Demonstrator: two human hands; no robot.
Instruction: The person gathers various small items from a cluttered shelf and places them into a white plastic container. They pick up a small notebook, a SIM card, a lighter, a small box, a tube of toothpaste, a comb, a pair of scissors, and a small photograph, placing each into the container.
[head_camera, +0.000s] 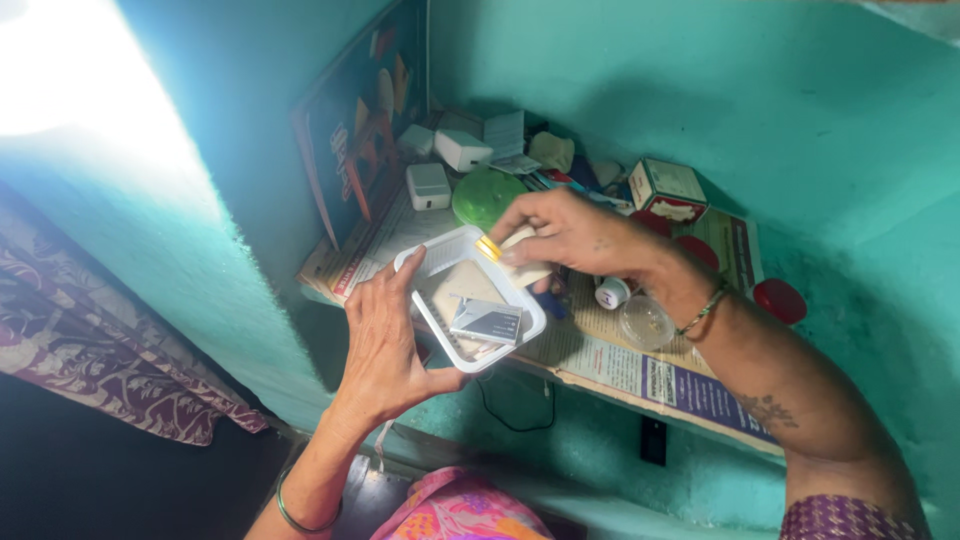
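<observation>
My left hand (385, 345) grips a shallow white plastic tray (432, 318) by its near left rim, holding it in front of a wall shelf. Inside the tray lie a flat tan packet and a small silver-grey packet (487, 321). My right hand (570, 235) reaches over the tray's far corner and pinches a small white tube with a yellow cap (497, 250) between thumb and fingers. A thin bangle circles each wrist.
The shelf (640, 375) is lined with newspaper and crowded: white chargers (428, 186), a green lid (488, 196), a small box (668, 190), a white bottle (611, 293), a clear round lid (646, 322), red lids. A framed picture (360, 130) leans at left. Teal walls enclose it.
</observation>
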